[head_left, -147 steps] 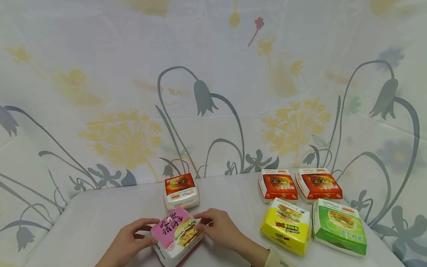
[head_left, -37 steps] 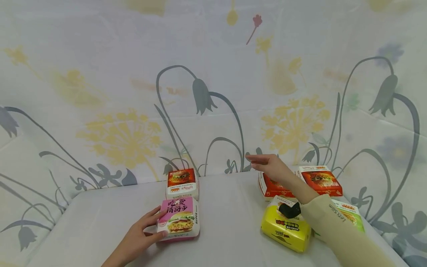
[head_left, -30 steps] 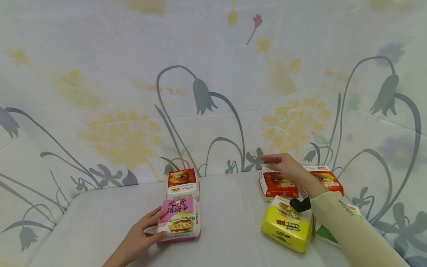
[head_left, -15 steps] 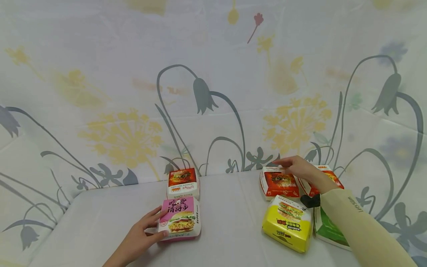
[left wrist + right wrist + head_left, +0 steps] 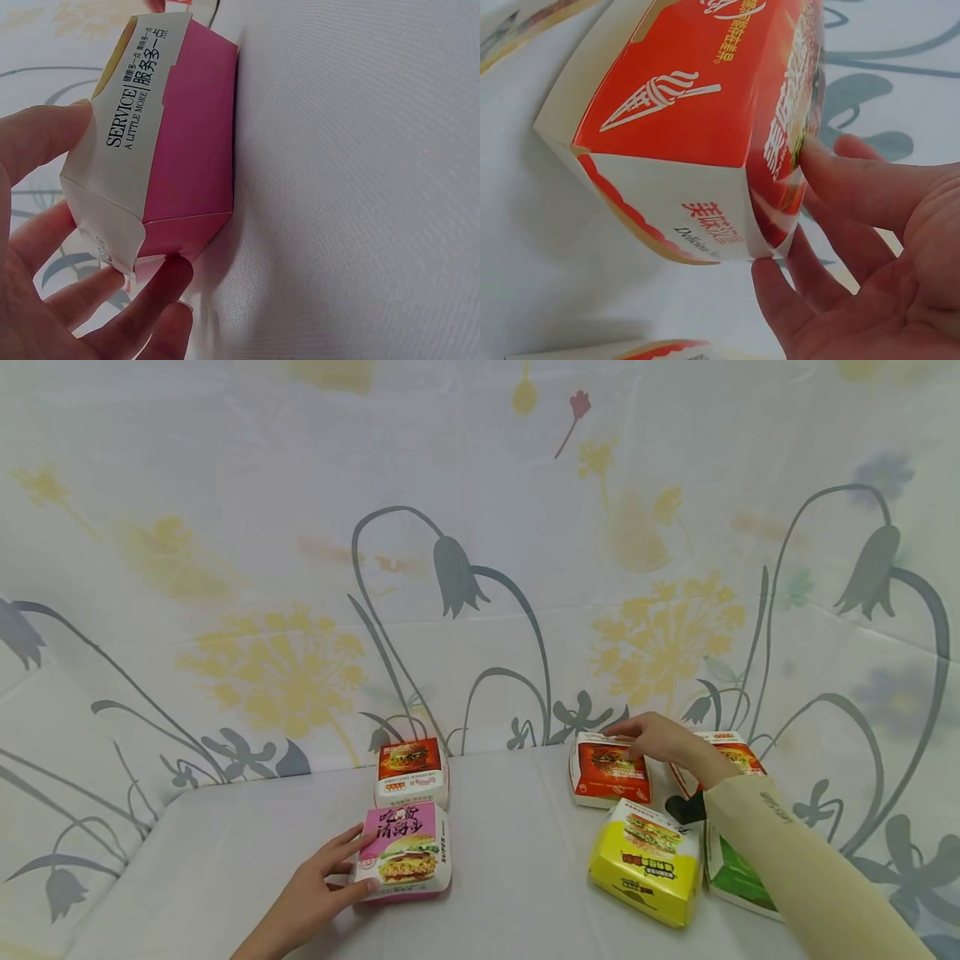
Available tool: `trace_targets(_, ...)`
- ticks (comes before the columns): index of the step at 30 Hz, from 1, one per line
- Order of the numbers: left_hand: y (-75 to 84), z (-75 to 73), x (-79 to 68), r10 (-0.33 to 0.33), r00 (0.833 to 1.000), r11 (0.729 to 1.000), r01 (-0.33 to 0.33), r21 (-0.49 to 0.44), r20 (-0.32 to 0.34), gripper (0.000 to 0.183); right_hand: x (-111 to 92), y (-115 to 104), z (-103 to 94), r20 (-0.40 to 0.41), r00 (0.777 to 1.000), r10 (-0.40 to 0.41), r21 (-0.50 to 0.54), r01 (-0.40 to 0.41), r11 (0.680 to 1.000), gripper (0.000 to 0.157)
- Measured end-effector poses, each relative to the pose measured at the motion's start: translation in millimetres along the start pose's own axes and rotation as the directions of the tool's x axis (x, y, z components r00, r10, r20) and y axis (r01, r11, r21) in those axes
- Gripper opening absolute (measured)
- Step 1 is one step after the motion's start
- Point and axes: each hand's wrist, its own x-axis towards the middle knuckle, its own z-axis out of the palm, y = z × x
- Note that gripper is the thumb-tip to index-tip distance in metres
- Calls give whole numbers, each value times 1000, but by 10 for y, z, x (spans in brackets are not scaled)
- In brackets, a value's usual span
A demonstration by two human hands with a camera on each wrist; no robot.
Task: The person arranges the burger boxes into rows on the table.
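In the head view my left hand (image 5: 322, 877) holds the left side of a pink-and-white burger box (image 5: 405, 852), which sits on the white table. The left wrist view shows the thumb on the upper edge of this pink box (image 5: 191, 127), fingers bent round its corner. At the right, my right hand (image 5: 663, 743) grips a red-and-white burger box (image 5: 609, 777) by its right side. Seen from the right wrist, the thumb presses on top of that red box (image 5: 682, 90) and the fingers lie along its side.
Another red-and-white burger box (image 5: 412, 772) stands right behind the pink one. Near my right forearm are a yellow burger box (image 5: 648, 868), a green burger box (image 5: 738, 868) partly under the sleeve, and a red box (image 5: 738, 756) partly hidden. A flowered cloth (image 5: 480, 568) hangs behind.
The pink box has been turned and set before the back-left red box. My right hand left it, reached to the right, and has shifted a red box slightly left. The left hand stays still lately.
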Motion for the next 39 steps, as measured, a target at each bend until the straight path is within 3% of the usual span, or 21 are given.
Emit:
trace_targets(9,23,-21,-8,0,1000,1000,0,19,-4,69,116,-131,102,29,998,-64,10,63,998,44)
trace_targets(13,50,-48,-21,37,999,998,-37,53,-5,68,137,-196,147,53,992,-111,8,110,994,45)
trace_targets(20,91,-86,-23,79,997,992,-79,94,4,69,229,-312,266,66,996,-56,52,53,997,44)
trace_targets(29,116,-147,-20,130,992,987,-130,95,4,66,330,-444,414,69,997,-46,20,45,999,42)
trace_targets(33,156,-231,1,210,977,974,-207,95,-27,59,370,-514,477,70,996,-49,33,47,998,42)
trace_targets(39,307,-323,87,352,935,932,-346,107,-49,49,438,-593,585,61,997,-54,47,51,998,41)
